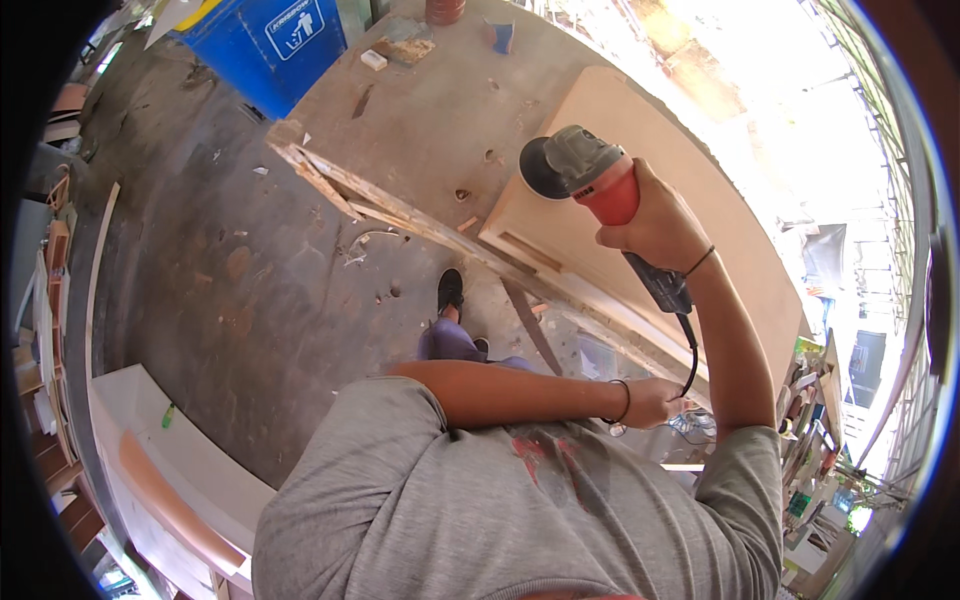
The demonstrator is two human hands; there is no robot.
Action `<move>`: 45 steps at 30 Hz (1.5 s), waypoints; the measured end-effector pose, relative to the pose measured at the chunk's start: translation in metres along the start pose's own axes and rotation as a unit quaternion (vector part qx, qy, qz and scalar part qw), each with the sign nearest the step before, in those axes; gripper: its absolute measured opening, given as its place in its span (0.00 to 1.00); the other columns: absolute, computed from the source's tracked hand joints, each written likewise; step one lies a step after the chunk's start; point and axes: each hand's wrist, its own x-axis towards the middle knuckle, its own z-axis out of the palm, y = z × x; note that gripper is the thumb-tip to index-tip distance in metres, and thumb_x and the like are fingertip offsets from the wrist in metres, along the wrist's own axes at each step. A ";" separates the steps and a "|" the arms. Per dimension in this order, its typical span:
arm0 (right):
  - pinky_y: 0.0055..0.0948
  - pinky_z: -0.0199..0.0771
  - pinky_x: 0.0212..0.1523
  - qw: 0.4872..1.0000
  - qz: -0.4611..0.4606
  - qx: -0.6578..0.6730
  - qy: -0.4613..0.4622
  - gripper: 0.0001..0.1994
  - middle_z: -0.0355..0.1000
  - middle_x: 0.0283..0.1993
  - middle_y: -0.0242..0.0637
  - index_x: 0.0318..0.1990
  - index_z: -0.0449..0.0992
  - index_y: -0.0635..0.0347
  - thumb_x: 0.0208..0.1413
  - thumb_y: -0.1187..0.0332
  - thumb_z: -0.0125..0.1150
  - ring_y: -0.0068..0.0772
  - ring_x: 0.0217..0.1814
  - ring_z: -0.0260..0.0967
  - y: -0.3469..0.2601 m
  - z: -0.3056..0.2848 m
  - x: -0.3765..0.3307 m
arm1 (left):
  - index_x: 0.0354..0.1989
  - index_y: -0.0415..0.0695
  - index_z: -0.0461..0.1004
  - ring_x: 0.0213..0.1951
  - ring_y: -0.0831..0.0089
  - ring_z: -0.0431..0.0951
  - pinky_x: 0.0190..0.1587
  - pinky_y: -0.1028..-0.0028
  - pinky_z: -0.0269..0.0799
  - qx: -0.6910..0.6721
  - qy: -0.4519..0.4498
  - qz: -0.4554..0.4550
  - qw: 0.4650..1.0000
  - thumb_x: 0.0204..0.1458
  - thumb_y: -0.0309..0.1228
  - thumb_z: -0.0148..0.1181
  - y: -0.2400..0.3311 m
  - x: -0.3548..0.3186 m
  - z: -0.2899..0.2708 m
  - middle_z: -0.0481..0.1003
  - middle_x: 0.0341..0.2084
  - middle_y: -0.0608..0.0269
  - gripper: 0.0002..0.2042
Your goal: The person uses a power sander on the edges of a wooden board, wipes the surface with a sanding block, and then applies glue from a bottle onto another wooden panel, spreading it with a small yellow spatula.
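- Steadying the red-and-black power tool [612, 196] calls for a firm wrist; it sits in the upper middle of the frame, right of centre, with the right hand's [668, 222] fingers wrapped around its body.
- The left hand [655, 403], lower right of centre, seems to have its fingers curled around the black cord [693, 350]; holding that slack well away from the round disc [543, 168] looks like sound practice.
- The disc tilts over the left edge of the pale board [640, 120], which lies on the dusty table [430, 130]. For an even surface, a shallow angle, light pressure and long overlapping passes would probably serve best.
- A one-handed grip is likely less sure than two; with the cord safely placed, the left hand could support the tool.
- The small white block [374, 60] at upper left of centre sits well apart from the tool.
- The disc's working face is turned from view, so its wear cannot be told, nor whether it spins or touches the wood.
- The left fingertips are hard to make out, and the cord's path past them is lost.
- Glare washes out the upper right.
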 end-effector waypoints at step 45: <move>0.28 0.72 0.27 0.542 0.228 0.676 0.444 0.18 0.68 0.29 0.38 0.40 0.66 0.65 0.41 0.68 0.63 0.33 0.28 0.71 0.024 0.297 -0.399 | 0.51 0.34 0.64 0.38 0.74 0.74 0.41 0.76 0.70 -0.091 -0.046 -0.206 0.973 0.50 0.33 0.61 -0.091 -0.284 0.115 0.74 0.36 0.59 0.23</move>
